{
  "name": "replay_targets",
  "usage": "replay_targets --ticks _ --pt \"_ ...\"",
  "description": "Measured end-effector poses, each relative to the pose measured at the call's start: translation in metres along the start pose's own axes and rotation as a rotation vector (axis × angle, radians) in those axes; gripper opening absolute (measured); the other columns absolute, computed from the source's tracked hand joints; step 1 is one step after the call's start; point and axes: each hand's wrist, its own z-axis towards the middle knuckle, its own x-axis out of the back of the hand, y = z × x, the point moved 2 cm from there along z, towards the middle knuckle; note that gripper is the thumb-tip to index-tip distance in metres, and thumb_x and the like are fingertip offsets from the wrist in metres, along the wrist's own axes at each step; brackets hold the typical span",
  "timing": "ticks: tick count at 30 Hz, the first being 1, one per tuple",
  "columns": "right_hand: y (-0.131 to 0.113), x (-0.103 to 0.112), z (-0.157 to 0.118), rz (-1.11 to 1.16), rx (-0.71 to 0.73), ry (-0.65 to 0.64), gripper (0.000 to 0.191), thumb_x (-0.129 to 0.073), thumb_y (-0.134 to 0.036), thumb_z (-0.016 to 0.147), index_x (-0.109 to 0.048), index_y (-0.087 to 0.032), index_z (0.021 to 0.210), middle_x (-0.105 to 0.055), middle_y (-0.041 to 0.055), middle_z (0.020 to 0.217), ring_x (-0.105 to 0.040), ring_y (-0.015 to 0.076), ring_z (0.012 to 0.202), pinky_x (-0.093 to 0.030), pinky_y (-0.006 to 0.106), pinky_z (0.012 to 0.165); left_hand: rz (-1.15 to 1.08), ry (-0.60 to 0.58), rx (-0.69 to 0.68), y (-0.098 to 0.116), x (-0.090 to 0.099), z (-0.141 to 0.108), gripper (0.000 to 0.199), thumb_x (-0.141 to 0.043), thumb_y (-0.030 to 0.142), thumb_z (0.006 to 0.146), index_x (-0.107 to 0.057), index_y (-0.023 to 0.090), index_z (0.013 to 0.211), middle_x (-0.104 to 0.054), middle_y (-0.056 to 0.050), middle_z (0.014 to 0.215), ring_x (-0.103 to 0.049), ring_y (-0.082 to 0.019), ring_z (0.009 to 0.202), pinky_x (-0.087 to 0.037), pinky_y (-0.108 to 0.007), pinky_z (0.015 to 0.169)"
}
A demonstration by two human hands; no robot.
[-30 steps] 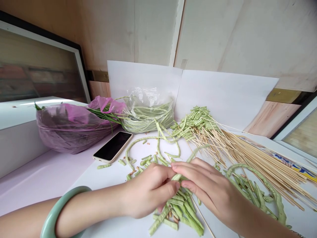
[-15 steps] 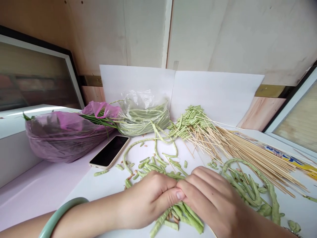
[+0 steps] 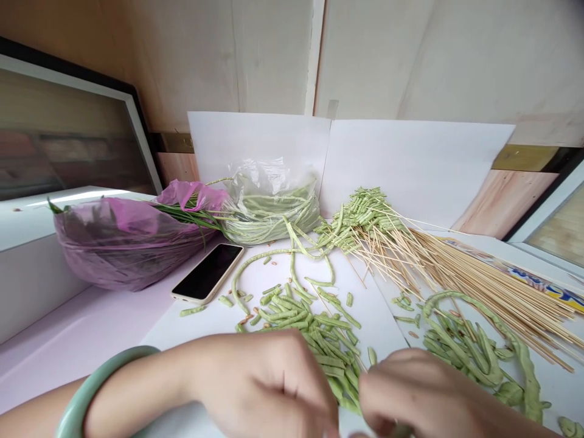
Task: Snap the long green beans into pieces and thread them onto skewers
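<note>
My left hand (image 3: 269,380), wearing a pale green bangle (image 3: 84,389) on its wrist, is curled closed at the lower middle. Its fingertips are blurred and run off the bottom edge, so what they hold is hidden. To its right, my right hand (image 3: 420,389) is also closed, knuckles up; a greenish bit of bean (image 3: 402,430) shows beneath its fingers at the frame edge. Between and beyond both hands spreads a pile of short green bean pieces (image 3: 326,344). A thin stick lies among them, and brownish bean seeds are scattered at the pile's far left.
Whole long beans in a clear bag (image 3: 274,210) stand behind, beside a purple bag (image 3: 128,249) of greens. A phone (image 3: 208,274) lies in front. Wooden skewers (image 3: 493,292) with threaded bean pieces (image 3: 367,210) are at back right; nearer lie curled flat bean pods (image 3: 479,353).
My hands were together over the bean pile. Now they are lower, nearer to me and apart, uncovering more of the pile. The view has shifted slightly.
</note>
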Motion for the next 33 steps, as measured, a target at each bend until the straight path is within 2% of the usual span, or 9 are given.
replay_targets --ticks 5,7,9,13,16,20,23,27,33 --pt "0.017 0.016 0.009 0.085 -0.28 0.043 0.028 -0.035 -0.032 0.103 -0.062 -0.024 0.107 -0.05 -0.0027 0.071 -0.053 0.0084 0.05 -0.041 0.018 0.045 -0.21 0.437 0.198 -0.019 0.013 0.009 0.058 -0.036 0.069 0.086 -0.037 0.02 0.055 -0.041 0.004 0.039 -0.038 -0.007 0.034 -0.027 -0.022 0.04" --pt "0.023 0.015 0.01 0.07 -0.326 0.027 0.033 -0.036 -0.021 0.1 -0.055 -0.026 0.126 -0.051 0.0014 0.086 -0.055 0.0099 0.056 -0.046 0.021 0.05 -0.243 0.574 0.216 -0.029 0.015 0.013 0.058 -0.037 0.071 0.083 -0.04 0.019 0.059 -0.04 0.006 0.04 -0.04 -0.007 0.035 -0.029 -0.02 0.04" --pt "0.026 0.011 0.01 0.102 -0.319 -0.045 0.048 -0.033 -0.01 0.094 -0.047 -0.026 0.137 -0.05 0.0049 0.095 -0.058 0.0112 0.063 -0.051 0.023 0.056 -0.298 0.622 0.248 -0.035 0.014 0.017 0.054 -0.042 0.069 0.081 -0.043 0.018 0.063 -0.039 0.007 0.044 -0.043 -0.007 0.037 -0.031 -0.019 0.039" --pt "0.023 0.001 0.009 0.222 -0.262 -0.126 0.055 -0.034 -0.003 0.089 -0.041 -0.021 0.141 -0.056 0.0078 0.102 -0.063 0.0147 0.081 -0.055 0.024 0.07 -0.316 0.581 0.308 -0.034 0.01 0.017 0.036 -0.049 0.051 0.081 -0.046 0.018 0.068 -0.043 0.007 0.048 -0.045 -0.007 0.038 -0.031 -0.018 0.04" --pt "0.023 -0.005 0.008 0.336 -0.342 -0.072 0.055 -0.043 -0.004 0.088 -0.038 -0.031 0.135 -0.063 -0.0005 0.098 -0.064 0.0128 0.089 -0.053 0.021 0.08 -0.272 0.5 0.305 -0.03 0.007 0.016 0.027 -0.045 0.042 0.082 -0.049 0.017 0.072 -0.046 0.005 0.045 -0.043 -0.008 0.039 -0.032 -0.019 0.041" --pt "0.025 -0.011 0.009 0.455 -0.477 -0.002 0.044 -0.05 -0.002 0.083 -0.042 -0.035 0.111 -0.068 -0.0117 0.083 -0.066 0.0071 0.072 -0.051 0.014 0.07 -0.185 0.473 0.327 -0.028 0.005 0.014 0.031 -0.044 0.046 0.085 -0.047 0.018 0.075 -0.044 0.006 0.054 -0.043 -0.008 0.043 -0.033 -0.02 0.044" --pt "0.025 -0.013 0.009 0.419 -0.475 0.102 0.042 -0.051 0.001 0.076 -0.043 -0.032 0.101 -0.065 -0.0114 0.081 -0.067 0.0065 0.07 -0.051 0.014 0.066 -0.076 0.471 0.328 -0.025 0.003 0.012 0.036 -0.042 0.052 0.088 -0.045 0.018 0.075 -0.043 0.005 0.062 -0.043 -0.008 0.046 -0.033 -0.021 0.044" --pt "0.025 -0.014 0.008 0.364 -0.479 0.194 0.041 -0.052 0.0 0.067 -0.043 -0.029 0.096 -0.053 -0.0079 0.082 -0.06 0.0061 0.058 -0.048 0.015 0.055 0.325 0.419 0.264 -0.019 0.0 0.008 0.034 -0.044 0.047 0.092 -0.043 0.019 0.073 -0.042 0.004 0.062 -0.041 -0.009 0.057 -0.033 -0.021 0.053" --pt "0.02 -0.006 0.012 0.183 -0.339 0.019 0.021 -0.057 -0.005 0.076 -0.047 -0.022 0.07 -0.048 -0.0074 0.062 -0.047 0.0085 0.052 -0.036 0.021 0.048 0.358 0.352 0.144 -0.009 0.001 0.007 0.03 -0.046 0.04 0.094 -0.045 0.018 0.073 -0.04 0.005 0.064 -0.037 -0.009 0.059 -0.033 -0.019 0.056"
